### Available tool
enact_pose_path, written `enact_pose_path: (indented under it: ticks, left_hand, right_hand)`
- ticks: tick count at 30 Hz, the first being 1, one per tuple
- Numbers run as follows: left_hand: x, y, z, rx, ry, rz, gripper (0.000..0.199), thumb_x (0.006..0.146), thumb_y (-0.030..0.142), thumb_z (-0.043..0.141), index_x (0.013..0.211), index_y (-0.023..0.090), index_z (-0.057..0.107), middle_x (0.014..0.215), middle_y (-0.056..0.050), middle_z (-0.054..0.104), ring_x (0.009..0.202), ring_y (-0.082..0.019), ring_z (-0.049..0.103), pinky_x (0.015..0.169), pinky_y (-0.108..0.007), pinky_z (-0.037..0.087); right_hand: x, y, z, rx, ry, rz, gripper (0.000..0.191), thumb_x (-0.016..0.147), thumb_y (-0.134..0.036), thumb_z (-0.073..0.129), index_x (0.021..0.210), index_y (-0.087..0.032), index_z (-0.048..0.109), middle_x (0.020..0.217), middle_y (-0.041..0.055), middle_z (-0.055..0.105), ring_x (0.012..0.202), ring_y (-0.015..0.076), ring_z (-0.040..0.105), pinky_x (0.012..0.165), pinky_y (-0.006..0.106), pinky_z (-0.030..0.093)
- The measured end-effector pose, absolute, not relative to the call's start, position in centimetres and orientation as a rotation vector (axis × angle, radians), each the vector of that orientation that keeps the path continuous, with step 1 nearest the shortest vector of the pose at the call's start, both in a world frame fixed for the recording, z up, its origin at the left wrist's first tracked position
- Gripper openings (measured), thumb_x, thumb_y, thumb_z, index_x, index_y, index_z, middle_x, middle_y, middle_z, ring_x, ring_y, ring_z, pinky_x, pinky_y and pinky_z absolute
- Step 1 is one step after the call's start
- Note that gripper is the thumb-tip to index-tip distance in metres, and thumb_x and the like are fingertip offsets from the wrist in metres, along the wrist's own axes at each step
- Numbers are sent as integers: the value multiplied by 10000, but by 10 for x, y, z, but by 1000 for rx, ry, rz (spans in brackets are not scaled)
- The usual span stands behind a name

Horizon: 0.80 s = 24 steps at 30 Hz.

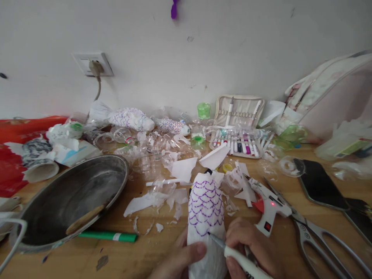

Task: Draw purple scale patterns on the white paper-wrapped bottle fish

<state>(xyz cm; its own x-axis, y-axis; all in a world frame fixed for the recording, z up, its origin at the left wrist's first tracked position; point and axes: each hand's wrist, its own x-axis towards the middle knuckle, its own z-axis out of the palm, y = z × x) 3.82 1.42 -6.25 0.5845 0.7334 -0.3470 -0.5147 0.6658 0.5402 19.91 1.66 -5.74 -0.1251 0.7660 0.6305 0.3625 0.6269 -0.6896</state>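
A white paper-covered fish body (pixel 206 209) with rows of purple scale lines stands at the bottom centre. My left hand (pixel 186 255) is wrapped round its lower left side, thumb on the front. Pinched in my right hand (pixel 250 244) is a white marker (pixel 241 261), its dark tip touching the paper at the lowest row of scales. Below that row the paper is plain white. Two similar scaled fish, one larger (pixel 130 118) and one smaller (pixel 173 126), lie at the back near the wall.
At left are an oval metal tray (pixel 78 190) and a green marker (pixel 109 236). Paper and plastic scraps (pixel 183 169) spread behind the fish body. A pen case (pixel 240 104), glue gun (pixel 269 207), scissors (pixel 308 228), phone (pixel 322 184) and backpack (pixel 334 93) are at right.
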Motion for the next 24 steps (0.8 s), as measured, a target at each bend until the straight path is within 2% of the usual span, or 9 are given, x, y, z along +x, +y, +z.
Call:
enact_pose_path:
  ticks: [3, 6, 11, 14, 18, 24]
  left_hand:
    - [37, 14, -64, 404, 590, 741, 569, 707, 321, 703, 1218, 128, 547, 1114, -144, 662, 1093, -325, 569, 914, -395, 408]
    - [34, 12, -68, 358, 604, 720, 563, 712, 335, 693, 1217, 132, 547, 1084, -144, 672, 1056, -327, 589, 899, -407, 416]
    - [31, 12, -72, 327, 640, 673, 462, 713, 380, 690, 1086, 110, 637, 1006, -131, 692, 982, -300, 612, 870, -370, 420]
    - [31, 13, -69, 364, 627, 668, 521, 693, 388, 705, 1123, 105, 624, 989, -121, 694, 926, -270, 615, 828, -330, 418]
    - [33, 13, -63, 341, 616, 672, 580, 655, 405, 728, 1147, 118, 616, 997, -113, 696, 910, -251, 610, 788, -296, 416]
    - [31, 12, -60, 300, 650, 627, 638, 622, 392, 752, 1184, 135, 594, 1018, -109, 695, 953, -266, 608, 833, -314, 416]
  right_hand:
    - [204, 16, -53, -881, -1802, 494, 165, 736, -90, 495, 848, -212, 492, 648, -22, 495, 571, 136, 512, 500, 256, 382]
    - [203, 16, -55, -905, -1734, 509, 119, 742, -114, 490, 805, -215, 490, 621, -28, 466, 535, 131, 473, 472, 257, 346]
    - [206, 17, -53, -981, -1707, 638, 61, 776, -174, 504, 785, -235, 501, 606, -35, 478, 509, 131, 462, 458, 249, 350]
    - [212, 16, -43, -1057, -1716, 787, 53, 803, -200, 520, 773, -240, 503, 597, -42, 502, 493, 118, 472, 443, 219, 367]
    - [216, 17, -37, -1097, -1584, 986, 94, 831, -261, 497, 738, -246, 488, 550, -65, 454, 460, 102, 432, 415, 181, 340]
    - [214, 27, -33, -1125, -1349, 1162, 153, 794, -283, 511, 657, -215, 505, 488, -68, 433, 419, 86, 403, 390, 150, 327]
